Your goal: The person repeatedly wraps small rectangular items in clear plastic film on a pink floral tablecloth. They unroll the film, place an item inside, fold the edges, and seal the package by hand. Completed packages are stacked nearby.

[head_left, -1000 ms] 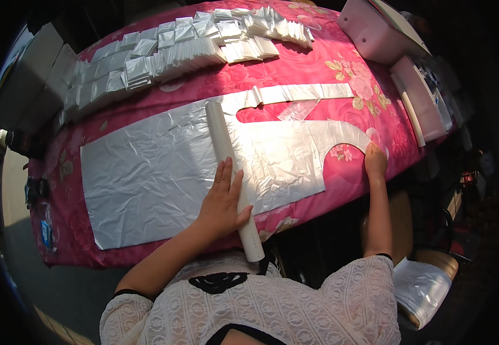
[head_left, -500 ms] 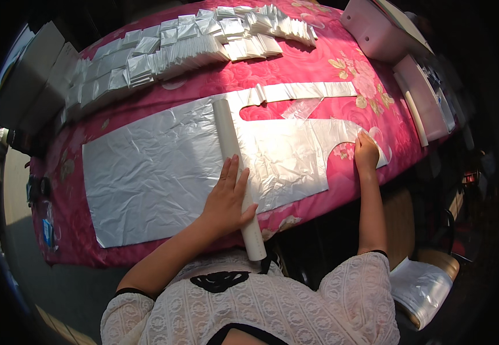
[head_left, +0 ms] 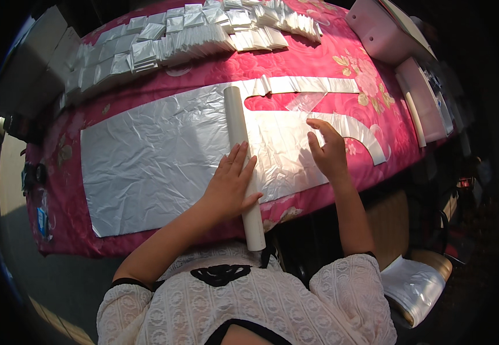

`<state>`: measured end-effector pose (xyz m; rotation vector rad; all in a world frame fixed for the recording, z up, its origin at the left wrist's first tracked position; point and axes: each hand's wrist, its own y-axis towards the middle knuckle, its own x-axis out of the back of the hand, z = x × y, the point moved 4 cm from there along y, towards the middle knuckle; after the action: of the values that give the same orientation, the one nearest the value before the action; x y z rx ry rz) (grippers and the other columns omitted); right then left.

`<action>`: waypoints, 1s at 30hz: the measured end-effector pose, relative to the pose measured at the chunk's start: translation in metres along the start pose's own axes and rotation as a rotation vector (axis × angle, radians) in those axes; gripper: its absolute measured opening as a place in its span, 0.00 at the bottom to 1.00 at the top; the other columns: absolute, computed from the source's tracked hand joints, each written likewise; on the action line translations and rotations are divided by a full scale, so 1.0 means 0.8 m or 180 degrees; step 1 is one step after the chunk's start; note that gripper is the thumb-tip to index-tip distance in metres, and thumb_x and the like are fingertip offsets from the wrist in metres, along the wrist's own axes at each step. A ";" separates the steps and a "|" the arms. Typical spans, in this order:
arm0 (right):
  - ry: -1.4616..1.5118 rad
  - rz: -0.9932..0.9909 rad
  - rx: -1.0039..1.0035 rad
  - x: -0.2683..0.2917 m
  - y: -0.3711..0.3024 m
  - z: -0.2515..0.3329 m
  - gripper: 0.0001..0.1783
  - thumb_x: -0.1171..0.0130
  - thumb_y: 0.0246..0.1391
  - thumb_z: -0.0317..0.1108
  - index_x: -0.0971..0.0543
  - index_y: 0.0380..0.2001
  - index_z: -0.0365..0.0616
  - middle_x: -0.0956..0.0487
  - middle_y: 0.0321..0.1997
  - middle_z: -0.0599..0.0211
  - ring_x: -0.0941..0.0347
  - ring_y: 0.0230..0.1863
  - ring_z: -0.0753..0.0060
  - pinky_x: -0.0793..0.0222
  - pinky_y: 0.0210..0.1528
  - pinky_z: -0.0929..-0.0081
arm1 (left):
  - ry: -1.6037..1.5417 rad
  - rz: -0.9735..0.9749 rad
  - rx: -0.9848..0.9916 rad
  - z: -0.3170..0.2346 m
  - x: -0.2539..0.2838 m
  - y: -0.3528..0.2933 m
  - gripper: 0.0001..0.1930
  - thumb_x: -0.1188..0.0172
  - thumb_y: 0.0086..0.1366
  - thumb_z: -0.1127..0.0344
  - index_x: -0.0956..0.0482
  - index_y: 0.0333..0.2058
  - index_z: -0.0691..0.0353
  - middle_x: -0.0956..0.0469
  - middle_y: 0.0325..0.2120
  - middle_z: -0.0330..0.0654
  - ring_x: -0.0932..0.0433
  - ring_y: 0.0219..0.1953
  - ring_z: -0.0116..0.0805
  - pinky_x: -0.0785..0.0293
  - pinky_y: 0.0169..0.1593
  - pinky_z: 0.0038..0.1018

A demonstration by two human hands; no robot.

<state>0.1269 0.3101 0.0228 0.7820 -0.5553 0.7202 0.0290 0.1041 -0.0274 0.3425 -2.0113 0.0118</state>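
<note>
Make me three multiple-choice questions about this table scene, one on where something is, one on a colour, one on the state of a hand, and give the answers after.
1. Where does the left hand rest?
A. on the white tube
B. on the stacks of folded bags
C. on the pink box

2. What colour is the tablecloth?
A. green
B. pink with flowers
C. plain white

3. How is the right hand?
A. closed around the tube
B. lifted clear off the table
C. open, fingers on the plastic sheet

Answers:
1 A, the palm lies flat across the tube.
2 B, pink cloth with flower prints shows around the sheet.
3 C, its spread fingers touch the sheet's cut part, right of the tube.
</note>
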 end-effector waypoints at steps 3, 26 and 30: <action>-0.0946 0.0184 -0.0370 0.004 -0.007 -0.131 0.21 0.51 0.52 0.32 0.31 0.50 0.34 0.31 0.54 0.48 0.37 0.56 0.52 0.43 0.58 0.65 | -0.0050 -0.0008 -0.0050 -0.001 -0.003 0.005 0.37 0.44 0.54 0.49 0.42 0.57 0.67 0.55 0.61 0.60 0.57 0.64 0.57 0.54 0.63 0.45; 0.0494 -0.0014 -0.0939 0.036 -0.029 0.001 0.06 0.41 0.44 0.25 0.29 0.24 0.40 0.31 0.19 0.76 0.41 0.17 0.89 0.43 0.20 0.85 | -0.1405 -0.0871 -0.0132 -0.016 0.025 0.001 0.26 0.44 0.57 0.61 0.37 0.53 0.67 0.42 0.57 0.57 0.42 0.60 0.47 0.43 0.59 0.38; 0.1398 0.1647 -0.0268 -0.045 -0.062 0.118 0.12 0.41 0.45 0.26 0.27 0.35 0.38 0.23 0.31 0.63 0.26 0.28 0.72 0.31 0.33 0.77 | -0.4325 -0.0150 0.1617 -0.002 0.022 -0.007 0.18 0.44 0.60 0.66 0.31 0.47 0.69 0.27 0.44 0.48 0.27 0.45 0.34 0.31 0.49 0.28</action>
<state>0.1239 0.1980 0.0328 0.3769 -0.3820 1.2986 0.0249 0.0949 -0.0119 0.8781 -3.3395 0.3470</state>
